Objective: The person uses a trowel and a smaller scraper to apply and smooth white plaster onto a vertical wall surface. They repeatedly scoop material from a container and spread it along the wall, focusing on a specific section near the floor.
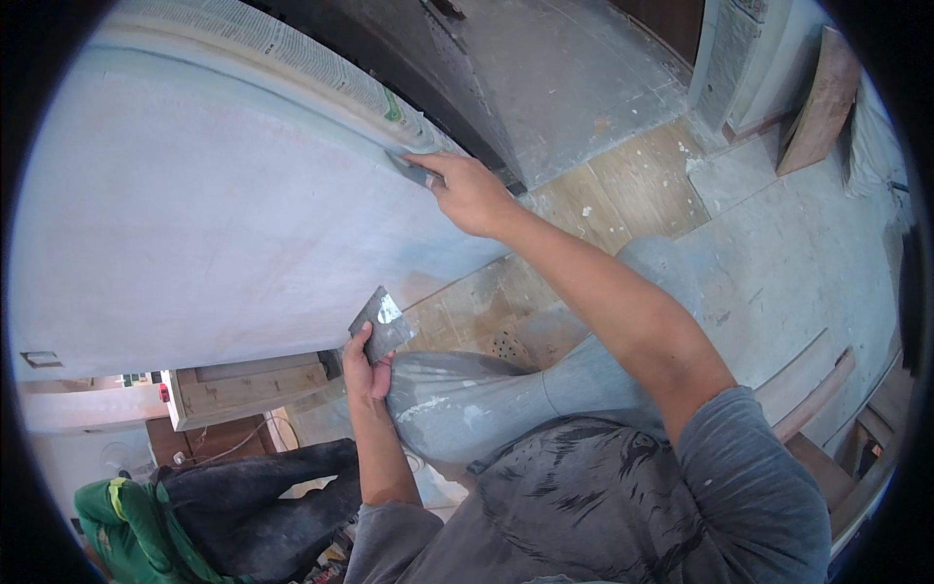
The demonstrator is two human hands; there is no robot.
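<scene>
While right hand clamps putty knife against white wall beside newsprint strip, left hand grips broad metal scraper near white-spotted grey trousers.

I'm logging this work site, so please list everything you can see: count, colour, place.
Wall surface: one, whitish, left and centre
Printed paper strip: one, off-white, along the wall's top edge
Wall opening: one, dark, far left
Wood-look tiles: several, tan, centre floor
Leaning board: one, brown, upper right
Long boards: several, brown and pale, right
Wooden unit: one, light brown, lower left
Co-worker: one, green top, dark trousers, lower left
Wide scraper: one, grey, in left hand
Second scraper: one, grey, in right hand, at the wall's edge
Left hand: one, bare, lower centre
Right hand: one, bare, upper centre
Small items lower left: unclear
</scene>
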